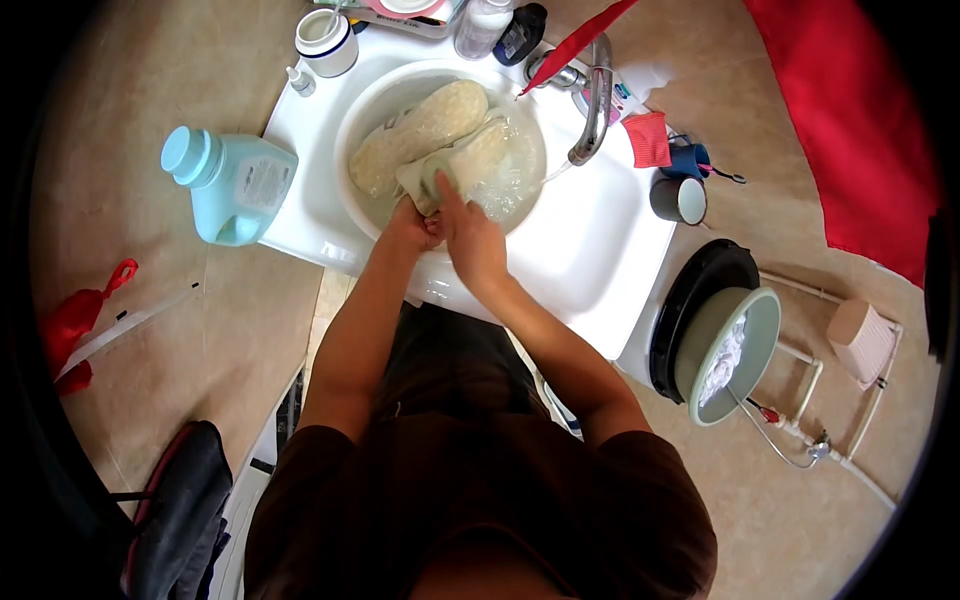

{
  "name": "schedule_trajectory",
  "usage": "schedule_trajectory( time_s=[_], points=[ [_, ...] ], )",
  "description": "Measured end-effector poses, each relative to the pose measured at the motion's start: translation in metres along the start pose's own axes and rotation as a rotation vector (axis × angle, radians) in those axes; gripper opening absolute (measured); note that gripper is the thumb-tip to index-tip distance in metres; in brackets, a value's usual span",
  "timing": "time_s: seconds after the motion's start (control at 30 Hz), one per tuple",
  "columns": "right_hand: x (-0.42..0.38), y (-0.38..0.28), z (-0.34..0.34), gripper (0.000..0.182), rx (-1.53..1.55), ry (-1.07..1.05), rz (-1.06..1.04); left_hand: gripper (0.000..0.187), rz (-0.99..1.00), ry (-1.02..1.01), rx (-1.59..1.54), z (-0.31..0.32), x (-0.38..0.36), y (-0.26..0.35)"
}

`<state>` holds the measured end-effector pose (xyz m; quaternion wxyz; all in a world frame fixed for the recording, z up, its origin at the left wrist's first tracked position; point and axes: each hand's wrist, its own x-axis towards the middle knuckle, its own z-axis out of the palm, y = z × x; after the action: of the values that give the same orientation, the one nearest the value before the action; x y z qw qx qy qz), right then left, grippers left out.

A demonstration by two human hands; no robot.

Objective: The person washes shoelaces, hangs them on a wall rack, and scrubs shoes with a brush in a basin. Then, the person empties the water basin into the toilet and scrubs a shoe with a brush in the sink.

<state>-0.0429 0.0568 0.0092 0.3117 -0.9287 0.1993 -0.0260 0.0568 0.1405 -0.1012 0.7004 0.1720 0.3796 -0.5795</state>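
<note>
Two pale cream shoes lie in a white basin (362,112) filled with soapy water, set in a white sink (600,250). The far shoe (415,130) rests sole up along the basin's left side. My left hand (410,232) grips the near end of the closer shoe (470,155) at the basin's front rim. My right hand (468,232) lies on top of that same shoe, fingers pressed onto it.
A light blue detergent bottle (230,180) lies on the sink's left edge. A chrome tap (597,100) arches over the basin. Jars and bottles stand behind, a dark mug (680,200) at right. A green bucket (728,352) with cloth sits on the floor right.
</note>
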Motion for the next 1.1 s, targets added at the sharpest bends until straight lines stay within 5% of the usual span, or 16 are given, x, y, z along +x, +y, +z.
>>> schedule_trajectory(
  time_s=[0.13, 0.23, 0.33, 0.47, 0.53, 0.57, 0.73, 0.93, 1.07, 1.1],
  points=[
    [0.01, 0.012, 0.015, 0.044, -0.142, 0.042, 0.016, 0.045, 0.068, -0.019, 0.063, 0.0, -0.002, -0.001],
    [0.063, 0.066, 0.024, 0.042, -0.047, 0.204, 0.198, 0.047, -0.163, -0.349, 0.074, -0.01, 0.004, 0.008],
    [0.086, 0.08, 0.028, 0.041, 0.07, 0.221, 0.255, 0.049, -0.155, -0.287, 0.148, -0.013, 0.008, 0.012],
    [0.054, 0.046, 0.009, 0.043, 0.27, 0.057, 0.233, 0.043, 0.061, 0.046, 0.154, 0.023, -0.008, -0.002],
    [0.008, 0.018, 0.008, 0.046, 0.072, 0.035, -0.013, 0.04, 0.115, 0.078, 0.102, 0.032, -0.02, -0.009],
    [-0.01, 0.013, 0.01, 0.049, -0.022, 0.003, -0.057, 0.036, 0.188, -0.172, 0.14, 0.016, -0.011, -0.007],
    [-0.015, 0.023, 0.02, 0.058, -0.243, 0.063, -0.247, 0.04, 0.24, -0.219, 0.161, -0.004, 0.013, 0.001],
    [0.005, 0.005, -0.001, 0.052, -0.099, 0.134, -0.114, 0.034, 0.13, -0.009, 0.14, 0.003, 0.009, 0.006],
    [0.046, 0.078, 0.031, 0.039, -0.112, 0.158, 0.225, 0.04, -0.003, -0.177, 0.187, -0.016, 0.02, 0.016],
    [0.058, 0.085, 0.028, 0.037, -0.077, 0.113, 0.319, 0.045, 0.026, -0.036, 0.3, 0.0, 0.007, 0.008]
  ],
)
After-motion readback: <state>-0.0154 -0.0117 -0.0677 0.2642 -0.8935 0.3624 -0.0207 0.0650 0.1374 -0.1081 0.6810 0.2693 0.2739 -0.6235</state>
